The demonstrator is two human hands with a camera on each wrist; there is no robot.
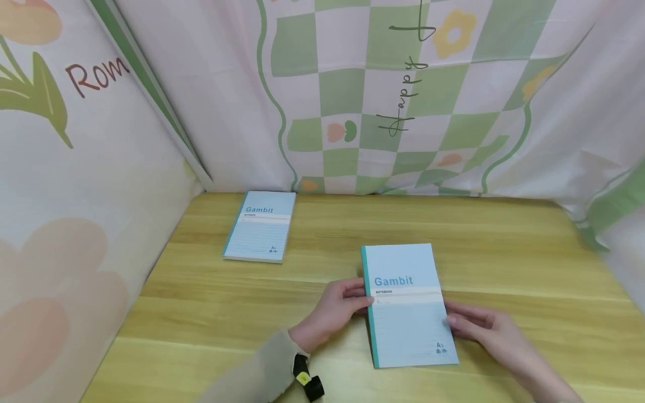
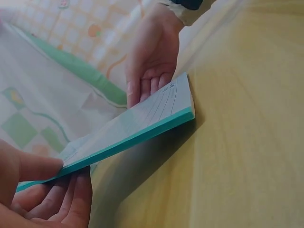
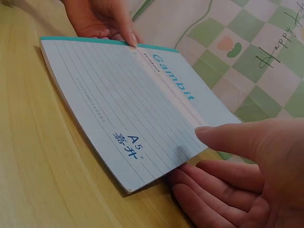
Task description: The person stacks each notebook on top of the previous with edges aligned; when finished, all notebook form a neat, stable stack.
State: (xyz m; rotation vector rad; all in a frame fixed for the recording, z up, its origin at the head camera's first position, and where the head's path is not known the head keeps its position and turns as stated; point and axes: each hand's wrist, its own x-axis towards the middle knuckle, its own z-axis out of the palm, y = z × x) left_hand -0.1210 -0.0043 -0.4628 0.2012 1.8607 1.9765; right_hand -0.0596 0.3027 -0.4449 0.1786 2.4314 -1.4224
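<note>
Between both hands is a light blue notebook [image 1: 409,324] with a teal spine and "Gambit" on its cover. My left hand [image 1: 336,308] grips the spine edge, thumb on the cover and fingers underneath. At the opposite edge my right hand [image 1: 496,336] holds the notebook the same way, thumb on top, fingers below. In the left wrist view the notebook [image 2: 137,126] is raised off the table and casts a shadow beneath it. The right wrist view shows its cover [image 3: 118,104] facing up, with "A5" near one corner.
A second, matching notebook [image 1: 262,229] lies flat at the back left of the wooden table [image 1: 176,319]. Patterned curtains [image 1: 347,95] hang behind the table's far edge, and more printed fabric [image 1: 60,224] covers the left side. A black strap [image 1: 304,375] circles the left wrist.
</note>
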